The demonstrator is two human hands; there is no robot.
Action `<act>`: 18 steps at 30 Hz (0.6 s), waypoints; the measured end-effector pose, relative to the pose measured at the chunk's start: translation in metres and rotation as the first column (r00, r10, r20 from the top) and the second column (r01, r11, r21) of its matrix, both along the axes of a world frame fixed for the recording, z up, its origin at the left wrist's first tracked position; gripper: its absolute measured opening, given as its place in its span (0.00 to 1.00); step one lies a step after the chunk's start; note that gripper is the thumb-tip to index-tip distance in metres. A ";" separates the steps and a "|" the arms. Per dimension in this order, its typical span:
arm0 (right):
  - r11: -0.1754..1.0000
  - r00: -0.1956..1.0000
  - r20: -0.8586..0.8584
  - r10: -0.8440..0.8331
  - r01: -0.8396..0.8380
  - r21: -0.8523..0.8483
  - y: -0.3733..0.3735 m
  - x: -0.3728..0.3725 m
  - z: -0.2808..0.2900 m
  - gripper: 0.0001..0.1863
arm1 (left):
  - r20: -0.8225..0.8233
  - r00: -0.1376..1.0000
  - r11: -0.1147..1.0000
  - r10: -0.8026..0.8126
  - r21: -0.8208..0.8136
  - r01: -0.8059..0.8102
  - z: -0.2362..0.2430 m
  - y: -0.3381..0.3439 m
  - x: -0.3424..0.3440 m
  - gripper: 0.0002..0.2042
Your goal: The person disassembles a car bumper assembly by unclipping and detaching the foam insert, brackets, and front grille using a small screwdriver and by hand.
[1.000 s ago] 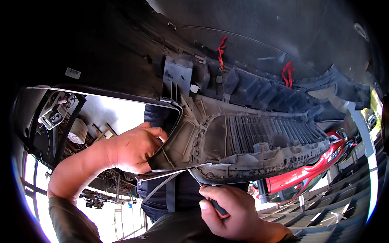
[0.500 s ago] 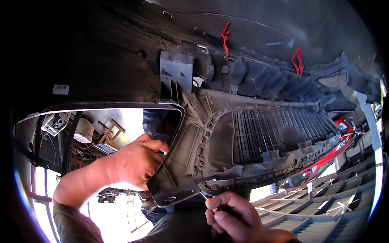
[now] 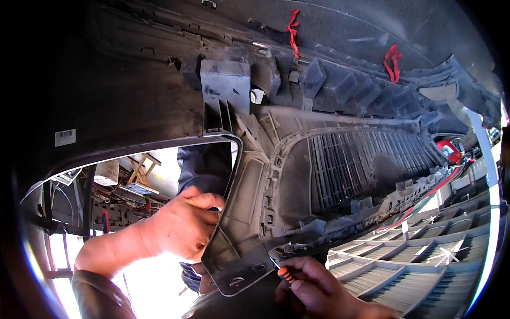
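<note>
Head: left hand (image 3: 186,226) clasps the opening's edge on the black bumper cover (image 3: 295,186), fingertips hidden. Right hand (image 3: 321,290) pinches the orange-black screwdriver (image 3: 286,274), shaft at cover's lower edge; tip contact unclear.

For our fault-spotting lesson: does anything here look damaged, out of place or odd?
Two red strips on the dark panel look odd: bright and crumpled against moulded parts. The slatted grille looks dusty; no clear break shows.
</note>
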State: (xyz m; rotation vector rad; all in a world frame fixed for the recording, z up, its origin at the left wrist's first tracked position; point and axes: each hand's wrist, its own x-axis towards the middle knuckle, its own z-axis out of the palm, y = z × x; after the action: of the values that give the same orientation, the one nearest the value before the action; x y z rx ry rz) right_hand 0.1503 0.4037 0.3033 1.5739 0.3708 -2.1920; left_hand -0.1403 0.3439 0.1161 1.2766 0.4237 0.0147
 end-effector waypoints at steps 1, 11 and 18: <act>1.000 1.000 0.003 0.005 -0.004 -0.003 0.004 -0.003 -0.003 0.10 | 0.003 1.000 1.000 0.005 -0.003 -0.004 0.000 0.000 0.000 0.10; 0.959 0.965 0.242 -0.103 0.161 -0.234 0.000 -0.028 -0.006 0.13 | 0.036 0.990 0.989 0.138 -0.056 -0.136 -0.001 0.000 0.002 0.08; 0.944 0.951 0.265 -0.159 0.225 -0.241 -0.029 -0.026 0.009 0.13 | 0.151 0.962 0.960 0.228 -0.202 -0.196 0.003 -0.007 0.001 0.13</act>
State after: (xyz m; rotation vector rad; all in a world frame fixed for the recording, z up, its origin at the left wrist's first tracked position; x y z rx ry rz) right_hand 0.1240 0.3743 0.3120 1.7542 -0.1580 -2.0478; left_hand -0.1389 0.3373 0.1193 1.0322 0.4007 0.2614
